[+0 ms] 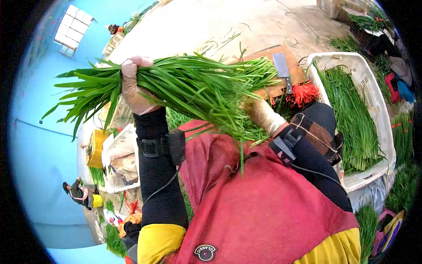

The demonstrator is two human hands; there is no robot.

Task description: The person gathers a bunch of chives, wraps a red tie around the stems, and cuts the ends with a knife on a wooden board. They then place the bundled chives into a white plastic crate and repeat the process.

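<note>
A large bunch of garlic chives [193, 81] lies sideways in front of me, leaf tips to the left and pale stem ends to the right. My left hand [137, 83], in a thin pale glove, is wrapped round its leafy end. Under the stem half, my gloved right hand [268, 115] has its fingers curled into loose, drooping leaves, which partly hide them. Just beyond the stems, a cleaver [281, 68] rests on a brown board [296, 61]. Beside its handle sits a heap of red ties [304, 93].
A white crate [389, 132] of chives stands at my right. Another white crate [133, 149] holding cloth and a yellow container [97, 147] are at left. Cut leaves litter the floor [184, 31]. One person [78, 193] is far left; another person's sleeve [400, 70] shows far right.
</note>
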